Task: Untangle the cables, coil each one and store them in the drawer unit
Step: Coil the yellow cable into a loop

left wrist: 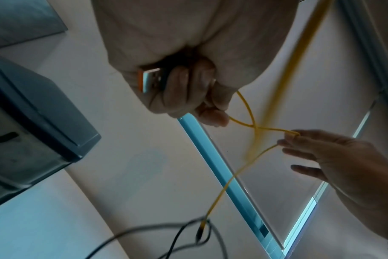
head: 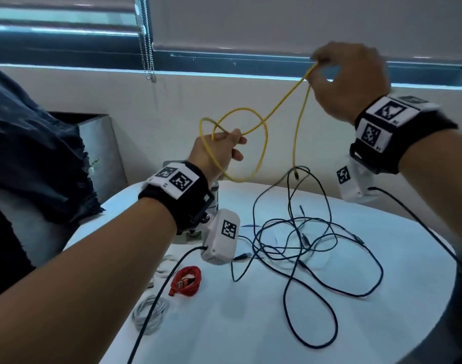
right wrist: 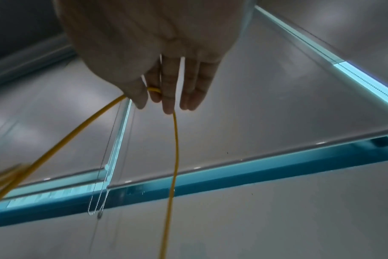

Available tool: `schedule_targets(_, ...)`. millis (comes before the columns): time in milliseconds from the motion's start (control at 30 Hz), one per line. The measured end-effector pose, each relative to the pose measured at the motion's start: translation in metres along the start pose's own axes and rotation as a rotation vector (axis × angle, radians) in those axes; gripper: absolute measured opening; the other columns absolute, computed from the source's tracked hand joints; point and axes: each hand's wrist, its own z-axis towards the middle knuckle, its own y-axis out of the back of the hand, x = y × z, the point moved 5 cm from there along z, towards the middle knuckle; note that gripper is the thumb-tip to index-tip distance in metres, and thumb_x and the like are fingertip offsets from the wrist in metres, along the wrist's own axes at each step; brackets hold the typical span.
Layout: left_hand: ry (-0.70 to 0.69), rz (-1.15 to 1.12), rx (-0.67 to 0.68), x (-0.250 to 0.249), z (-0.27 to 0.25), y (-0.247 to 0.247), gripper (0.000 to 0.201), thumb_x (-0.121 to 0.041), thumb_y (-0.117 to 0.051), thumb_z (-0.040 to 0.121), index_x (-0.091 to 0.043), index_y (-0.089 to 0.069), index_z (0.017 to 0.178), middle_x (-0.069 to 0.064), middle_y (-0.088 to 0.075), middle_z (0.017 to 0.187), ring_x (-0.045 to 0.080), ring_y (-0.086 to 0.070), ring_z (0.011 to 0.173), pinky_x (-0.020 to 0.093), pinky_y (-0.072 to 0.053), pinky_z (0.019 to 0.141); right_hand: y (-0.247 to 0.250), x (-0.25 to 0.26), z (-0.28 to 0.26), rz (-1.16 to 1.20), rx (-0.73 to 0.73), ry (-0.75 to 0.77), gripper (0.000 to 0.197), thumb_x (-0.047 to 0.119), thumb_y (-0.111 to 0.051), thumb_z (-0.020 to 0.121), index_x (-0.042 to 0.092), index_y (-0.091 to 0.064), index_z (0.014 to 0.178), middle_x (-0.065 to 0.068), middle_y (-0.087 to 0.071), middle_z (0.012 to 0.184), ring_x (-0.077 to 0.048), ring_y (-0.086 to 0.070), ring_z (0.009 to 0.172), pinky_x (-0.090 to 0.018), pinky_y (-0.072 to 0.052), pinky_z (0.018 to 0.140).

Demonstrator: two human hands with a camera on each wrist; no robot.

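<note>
I hold the yellow cable above the table: my left hand grips its loops and plug, my right hand pinches a raised bend. Its free end hangs into the dark cable tangle, which remains unsorted. The red coil and white coil lie finished but, in my judgement, unstored.
</note>
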Motion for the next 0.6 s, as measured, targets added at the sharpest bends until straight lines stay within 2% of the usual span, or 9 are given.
schedule_targets(67,0.027,-0.012,0.026,0.007,-0.004,0.000,0.035,-0.040,-0.053,0.100,-0.019,-0.072,0.079,-0.004,-0.060,0.057,0.012,-0.032,0.037,0.020,-0.024,0.042,0.005,0.002,-0.004,0.027,-0.067,0.027,0.043,0.045,-0.055,0.084,0.028,-0.061,0.123,0.003,-0.069,0.120,-0.025,-0.062,0.113,-0.036,-0.046,0.099)
schedule_targets(233,0.051,-0.005,0.069,0.011,-0.011,0.000,0.031,-0.041,-0.054,0.099,-0.016,-0.073,0.099,-0.001,-0.061,0.065,0.013,-0.028,0.041,0.019,-0.023,0.039,0.002,0.001,-0.002,-0.021,-0.097,0.041,0.049,0.048,-0.054,0.083,0.029,-0.056,0.127,-0.001,-0.065,0.125,-0.028,-0.057,0.116,-0.038,-0.043,0.098)
schedule_targets(333,0.111,0.245,0.134,0.021,-0.013,0.002,0.025,-0.025,-0.056,0.097,-0.004,-0.071,0.098,0.004,-0.058,0.068,0.014,-0.035,0.046,0.022,-0.030,0.044,0.008,-0.014,0.006,-0.014,-0.088,-0.062,0.045,0.040,-0.061,0.083,0.027,-0.057,0.127,-0.001,-0.064,0.127,-0.028,-0.058,0.117,-0.036,-0.043,0.099)
schedule_targets(400,0.175,0.500,0.159,0.031,-0.015,0.010,0.015,-0.015,-0.056,0.095,-0.006,-0.063,0.084,0.004,-0.050,0.068,0.015,-0.038,0.052,0.026,-0.036,0.051,0.008,-0.030,0.010,-0.032,0.013,-0.132,0.043,0.034,-0.066,0.083,0.026,-0.060,0.124,-0.003,-0.063,0.130,-0.029,-0.059,0.118,-0.037,-0.044,0.102)
schedule_targets(467,0.240,0.596,0.134,0.038,-0.023,0.020,0.008,-0.010,-0.058,0.090,-0.011,-0.056,0.083,0.001,-0.042,0.061,0.015,-0.035,0.050,0.023,-0.031,0.046,-0.004,-0.047,0.001,-0.122,0.282,-0.201,0.043,0.020,-0.063,0.085,0.027,-0.060,0.127,-0.006,-0.055,0.140,-0.030,-0.053,0.126,-0.037,-0.039,0.107)
schedule_targets(500,0.262,0.573,0.132,0.040,-0.028,0.024,0.007,-0.009,-0.060,0.086,-0.012,-0.056,0.082,-0.001,-0.040,0.057,0.014,-0.033,0.048,0.022,-0.027,0.044,-0.011,-0.053,-0.010,-0.190,0.417,-0.247,0.046,0.012,-0.058,0.087,0.026,-0.059,0.131,-0.007,-0.051,0.145,-0.030,-0.048,0.132,-0.037,-0.036,0.110)
schedule_targets(533,0.278,0.523,0.156,0.041,-0.034,0.025,0.009,-0.010,-0.062,0.083,-0.014,-0.054,0.080,-0.002,-0.038,0.055,0.014,-0.030,0.047,0.022,-0.024,0.044,-0.016,-0.055,-0.025,-0.240,0.490,-0.291,0.047,0.008,-0.054,0.089,0.025,-0.059,0.132,-0.008,-0.049,0.146,-0.032,-0.045,0.134,-0.037,-0.034,0.110)
schedule_targets(600,0.301,0.377,0.244,0.044,-0.049,0.018,0.016,-0.013,-0.062,0.080,-0.016,-0.049,0.070,-0.004,-0.033,0.054,0.014,-0.024,0.046,0.024,-0.020,0.048,-0.022,-0.042,-0.052,-0.196,0.461,-0.303,0.038,0.010,-0.052,0.091,0.022,-0.064,0.125,-0.009,-0.056,0.138,-0.033,-0.051,0.127,-0.038,-0.037,0.107)
